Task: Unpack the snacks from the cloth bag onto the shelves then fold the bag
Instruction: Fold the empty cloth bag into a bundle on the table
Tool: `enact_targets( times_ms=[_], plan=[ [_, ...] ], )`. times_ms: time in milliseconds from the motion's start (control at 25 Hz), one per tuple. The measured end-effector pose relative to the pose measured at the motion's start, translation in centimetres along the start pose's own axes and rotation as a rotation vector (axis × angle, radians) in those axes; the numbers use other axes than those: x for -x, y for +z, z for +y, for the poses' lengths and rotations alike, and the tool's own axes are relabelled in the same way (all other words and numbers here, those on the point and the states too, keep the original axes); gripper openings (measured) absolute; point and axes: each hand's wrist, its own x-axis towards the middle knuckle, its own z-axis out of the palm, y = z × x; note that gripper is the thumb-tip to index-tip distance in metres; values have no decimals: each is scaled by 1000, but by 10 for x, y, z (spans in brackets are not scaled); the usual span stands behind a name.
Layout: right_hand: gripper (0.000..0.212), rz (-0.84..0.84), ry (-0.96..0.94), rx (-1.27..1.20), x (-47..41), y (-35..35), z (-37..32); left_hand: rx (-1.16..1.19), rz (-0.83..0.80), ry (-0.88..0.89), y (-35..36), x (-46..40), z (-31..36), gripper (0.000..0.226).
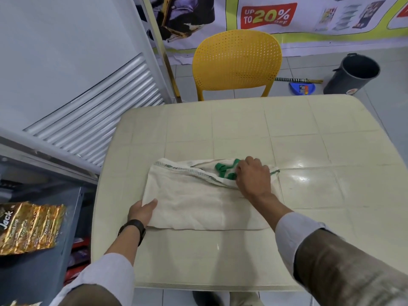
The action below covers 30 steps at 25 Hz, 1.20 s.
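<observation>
The cloth bag [198, 202] lies flat mid-tabletop [309, 133], limp and light. The left hand [141, 212] pinches its near-left corner; the right hand [254, 175] closes fingers on the green handles [225, 171], the best hold.

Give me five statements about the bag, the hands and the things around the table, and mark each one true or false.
1. The cloth bag lies flat on the table. True.
2. The right hand rests at the bag's green handles. True.
3. The left hand is lifted clear of the bag. False: it grips the bag's near left corner.
4. The chair behind the table is blue. False: it is yellow.
5. A gold snack packet lies on the shelf to the left of the table. True.
</observation>
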Motion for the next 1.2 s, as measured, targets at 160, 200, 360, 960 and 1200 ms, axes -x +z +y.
enact_targets(
  times_ms=[160,200,360,960,1200],
  plan=[
    [31,-341,1,-44,-34,-9,-5,49,8,-7,-3,-6,-7,12],
    [29,-499,-46,55,-31,-9,-6,66,1,-7,-5,-7,-7,12],
    [11,-295,-76,-19,-29,-6,-5,79,-27,-36,-9,-6,-8,14],
    [15,-45,726,-1175,92,-15,77,-460,-190,768,166,185,41,62],
    [52,-42,970,-981,109,-5,108,-889,-683,796,253,184,1,65]
  ],
)
